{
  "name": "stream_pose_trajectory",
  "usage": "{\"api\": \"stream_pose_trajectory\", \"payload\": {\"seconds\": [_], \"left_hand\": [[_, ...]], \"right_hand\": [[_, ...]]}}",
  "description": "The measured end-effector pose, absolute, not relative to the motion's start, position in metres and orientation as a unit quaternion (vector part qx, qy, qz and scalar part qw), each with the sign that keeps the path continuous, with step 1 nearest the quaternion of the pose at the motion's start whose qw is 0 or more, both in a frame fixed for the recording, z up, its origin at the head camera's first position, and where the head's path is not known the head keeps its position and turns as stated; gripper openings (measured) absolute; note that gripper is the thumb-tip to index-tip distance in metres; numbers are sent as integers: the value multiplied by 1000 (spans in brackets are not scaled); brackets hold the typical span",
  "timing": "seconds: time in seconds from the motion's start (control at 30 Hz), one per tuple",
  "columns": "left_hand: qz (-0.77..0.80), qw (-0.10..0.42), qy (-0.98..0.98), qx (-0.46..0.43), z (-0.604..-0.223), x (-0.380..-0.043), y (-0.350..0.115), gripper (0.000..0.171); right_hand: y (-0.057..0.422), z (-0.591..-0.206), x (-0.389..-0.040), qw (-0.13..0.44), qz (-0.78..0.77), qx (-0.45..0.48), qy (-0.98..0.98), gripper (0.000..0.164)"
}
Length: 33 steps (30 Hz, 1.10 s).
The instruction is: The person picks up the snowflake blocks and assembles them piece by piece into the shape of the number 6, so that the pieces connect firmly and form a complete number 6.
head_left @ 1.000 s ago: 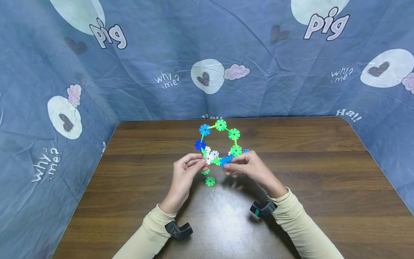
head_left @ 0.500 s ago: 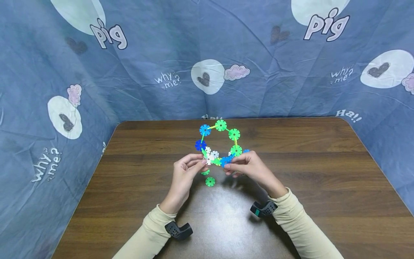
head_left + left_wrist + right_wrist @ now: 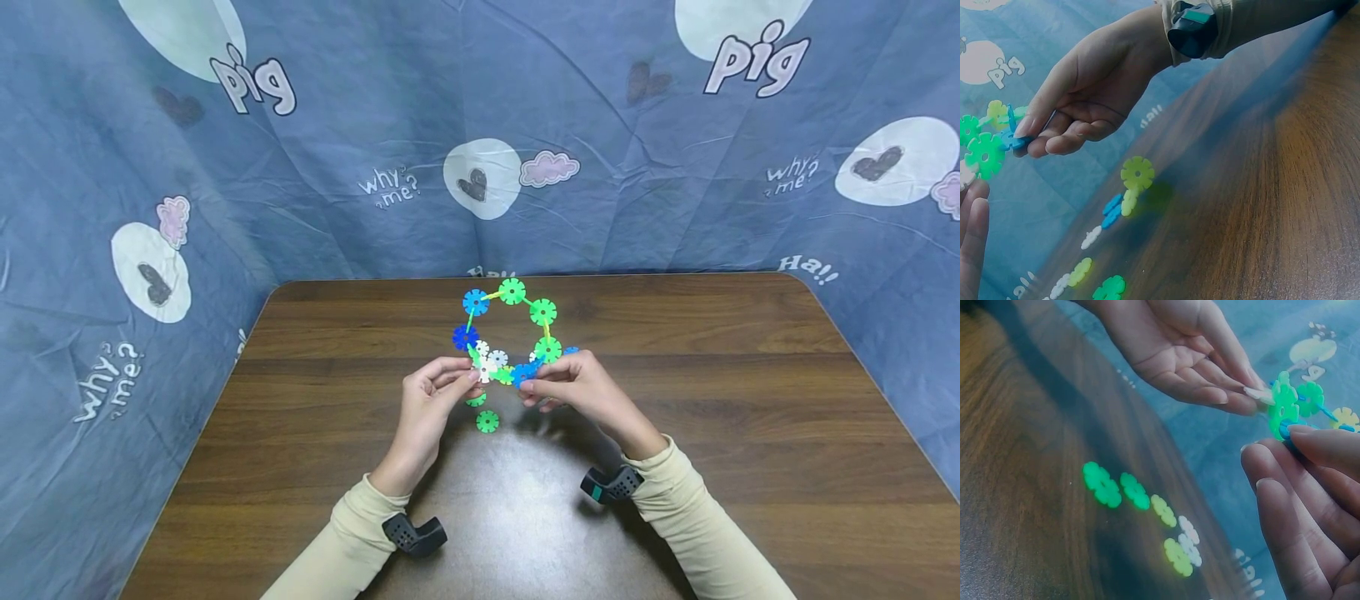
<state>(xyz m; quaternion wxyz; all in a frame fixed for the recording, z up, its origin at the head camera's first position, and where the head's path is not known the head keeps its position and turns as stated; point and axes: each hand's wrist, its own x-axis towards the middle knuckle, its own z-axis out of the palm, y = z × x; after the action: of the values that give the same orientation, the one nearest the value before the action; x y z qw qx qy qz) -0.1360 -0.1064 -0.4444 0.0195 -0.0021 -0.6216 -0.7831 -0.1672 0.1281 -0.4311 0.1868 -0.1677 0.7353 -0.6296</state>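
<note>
Notched plastic snowflake discs, green, blue, yellow and white, are slotted together into a ring (image 3: 543,312) held up above the table. My left hand (image 3: 426,417) pinches a white disc (image 3: 485,370) at the ring's near left side between thumb and fingers. Opposite it, my right hand (image 3: 588,396) pinches a blue disc (image 3: 522,374). Between the two hands sits a green disc (image 3: 985,155), seen face-on in the left wrist view and joined to its neighbours. In the right wrist view, the right thumb (image 3: 1329,447) presses on the blue disc and covers most of it.
Loose discs lie on the brown wooden table (image 3: 337,333) beneath the ring, among them a green disc (image 3: 487,421) nearest the person. Yellow, white and blue discs, such as a yellow disc (image 3: 1137,172), lie farther off. A blue printed cloth (image 3: 337,217) hangs behind the table.
</note>
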Motion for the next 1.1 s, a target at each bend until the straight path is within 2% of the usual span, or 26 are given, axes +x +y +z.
{"api": "stream_pose_trajectory", "payload": {"seconds": [0.33, 0.57, 0.8, 0.93, 1.1], "left_hand": [[-778, 20, -628, 0, -445, -136, -106, 22], [-784, -4, -620, 13, -445, -136, -105, 12], [-820, -38, -570, 43, -444, -138, -108, 20], [-830, -55, -551, 61, -445, -139, -110, 21], [-839, -51, -537, 72, -446, -140, -111, 22]], "right_hand": [[129, -431, -167, 185, -630, -165, 736, 21], [130, -433, -168, 183, -641, -164, 727, 24], [139, -438, -178, 177, -659, -126, 720, 27], [142, -442, -182, 191, -638, -130, 734, 31], [137, -447, -178, 197, -572, -161, 779, 32]]}}
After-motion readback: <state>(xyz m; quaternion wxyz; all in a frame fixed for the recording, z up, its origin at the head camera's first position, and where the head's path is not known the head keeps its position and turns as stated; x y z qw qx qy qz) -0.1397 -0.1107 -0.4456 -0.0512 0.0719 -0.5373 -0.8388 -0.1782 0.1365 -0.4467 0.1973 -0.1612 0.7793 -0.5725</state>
